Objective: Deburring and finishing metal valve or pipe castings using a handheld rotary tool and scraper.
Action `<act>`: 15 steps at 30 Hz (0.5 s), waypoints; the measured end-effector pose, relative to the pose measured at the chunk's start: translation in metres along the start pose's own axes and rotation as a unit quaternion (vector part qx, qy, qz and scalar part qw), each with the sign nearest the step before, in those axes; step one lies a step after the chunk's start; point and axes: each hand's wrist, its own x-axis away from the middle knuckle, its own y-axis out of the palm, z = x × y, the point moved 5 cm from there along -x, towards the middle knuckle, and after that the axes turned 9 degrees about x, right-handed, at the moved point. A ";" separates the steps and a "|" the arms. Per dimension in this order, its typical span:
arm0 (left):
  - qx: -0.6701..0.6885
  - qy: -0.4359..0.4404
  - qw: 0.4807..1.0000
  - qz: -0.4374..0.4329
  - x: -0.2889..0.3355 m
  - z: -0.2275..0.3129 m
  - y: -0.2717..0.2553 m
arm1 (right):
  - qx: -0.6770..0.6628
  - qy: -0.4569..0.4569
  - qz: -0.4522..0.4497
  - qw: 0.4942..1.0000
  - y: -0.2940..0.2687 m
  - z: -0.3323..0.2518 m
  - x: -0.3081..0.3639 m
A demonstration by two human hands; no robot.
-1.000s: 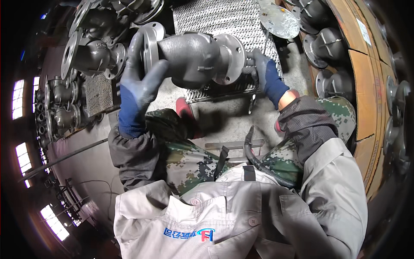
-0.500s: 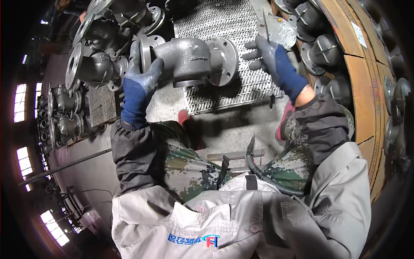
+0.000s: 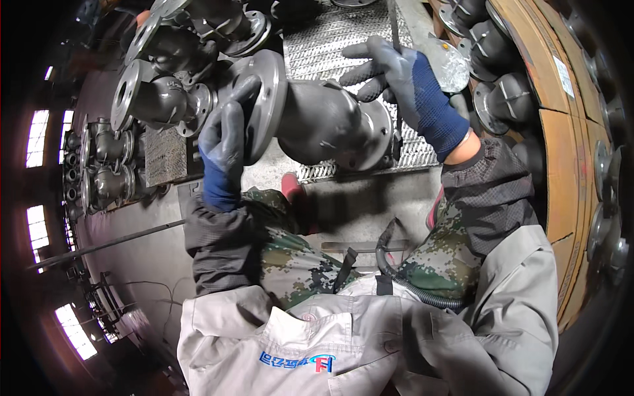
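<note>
As seen from your head, with the middle of the view taken as the clock's hub, the grey flanged casting [image 3: 323, 122] sits at twelve o'clock, over the near part of the patterned metal worktop [image 3: 317, 39]. Its wide flange [image 3: 272, 105] faces your left side; its smaller flange [image 3: 380, 142] points toward four o'clock from the body. Whether the casting bears fully on the surface cannot be determined.

Your left hand [image 3: 224, 142], gloved, is at ten o'clock, against the outer side of the wide flange. Its grip is partly bent — you touch the flange, but how far the fingers close round the rim cannot be told.

Your right hand [image 3: 403, 76], also gloved, is at one o'clock with its grip open, fingers spread and nothing held. The fingertips appear above the body of the casting; contact cannot be confirmed.

Further castings [image 3: 162, 102] stand at ten o'clock, beyond your left hand. Between one and two o'clock lies a pale round disc [image 3: 452, 69]. A cardboard carton wall [image 3: 555, 152] runs near three o'clock — more castings [image 3: 512, 99] are noted just inside it. A ribbed dark hose [image 3: 429, 294] crosses your trousers at four o'clock.
</note>
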 end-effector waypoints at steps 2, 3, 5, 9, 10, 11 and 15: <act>-0.078 0.093 0.986 0.111 0.000 -0.005 -0.012 | -0.051 0.001 -0.044 0.998 0.017 -0.001 -0.006; -0.113 0.093 0.977 0.157 0.001 -0.027 -0.024 | -0.041 0.002 -0.053 0.998 0.022 -0.009 -0.005; 0.049 -0.060 0.984 0.160 -0.001 -0.032 -0.008 | 0.146 -0.128 -0.046 0.980 0.019 -0.016 -0.011; 0.205 -0.220 0.954 0.008 0.004 -0.048 0.018 | 0.032 -0.081 -0.004 0.996 0.014 -0.007 -0.012; 0.197 -0.208 0.958 -0.015 0.001 -0.056 0.021 | 0.123 -0.093 -0.008 0.988 0.009 -0.011 -0.008; 0.181 -0.193 0.964 -0.029 0.003 -0.054 0.015 | 0.072 -0.015 -0.013 0.997 0.015 -0.017 -0.003; 0.127 -0.069 0.989 0.015 0.015 -0.026 0.004 | 0.247 -0.292 0.000 0.924 0.030 -0.019 0.010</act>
